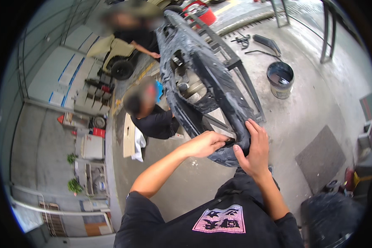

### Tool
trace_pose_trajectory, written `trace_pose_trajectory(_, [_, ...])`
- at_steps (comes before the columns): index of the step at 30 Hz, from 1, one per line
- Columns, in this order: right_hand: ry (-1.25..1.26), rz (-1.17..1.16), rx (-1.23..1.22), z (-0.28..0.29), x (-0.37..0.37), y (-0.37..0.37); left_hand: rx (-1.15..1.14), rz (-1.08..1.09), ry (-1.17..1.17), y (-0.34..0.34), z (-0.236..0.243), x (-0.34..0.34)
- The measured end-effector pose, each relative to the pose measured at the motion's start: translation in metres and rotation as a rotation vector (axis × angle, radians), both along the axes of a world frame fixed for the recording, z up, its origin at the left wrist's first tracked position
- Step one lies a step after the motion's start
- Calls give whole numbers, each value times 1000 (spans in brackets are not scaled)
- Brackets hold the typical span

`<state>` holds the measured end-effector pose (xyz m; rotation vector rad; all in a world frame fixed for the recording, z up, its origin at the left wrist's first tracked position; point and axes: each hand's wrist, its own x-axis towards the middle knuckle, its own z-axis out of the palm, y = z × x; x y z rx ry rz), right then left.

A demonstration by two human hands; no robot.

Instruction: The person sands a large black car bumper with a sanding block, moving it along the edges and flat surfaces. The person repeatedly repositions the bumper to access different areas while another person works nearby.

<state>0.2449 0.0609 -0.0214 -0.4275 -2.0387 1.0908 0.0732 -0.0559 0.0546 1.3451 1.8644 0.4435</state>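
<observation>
Both forearms extended forward, left hand (206, 143) and right hand (253, 149) side by side, fingers curled

Metal stand (239, 78) carries dark bumper (202, 70) — bucket (280, 79), mat (320, 159) on concrete floor (301, 111).

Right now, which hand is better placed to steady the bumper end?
Right, probably. The right hand wraps the near end of the black bumper; the left hand only pinches its inner edge.
</observation>
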Motion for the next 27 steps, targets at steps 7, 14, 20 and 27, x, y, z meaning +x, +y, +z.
trace_pose_trajectory(7, [86,-16,-25,-2,0,3,-27,12,431,27,-34,-18])
trace_pose_trajectory(14, [149,-2,-67,-5,-1,7,-314,7,-289,32,-10,-21])
trace_pose_trajectory(20, [177,-6,-139,-16,-10,14,-523,301,-594,33,-14,-15])
trace_pose_trajectory(27, [209,-68,-143,-14,-14,15,-664,-198,-282,53,10,-16])
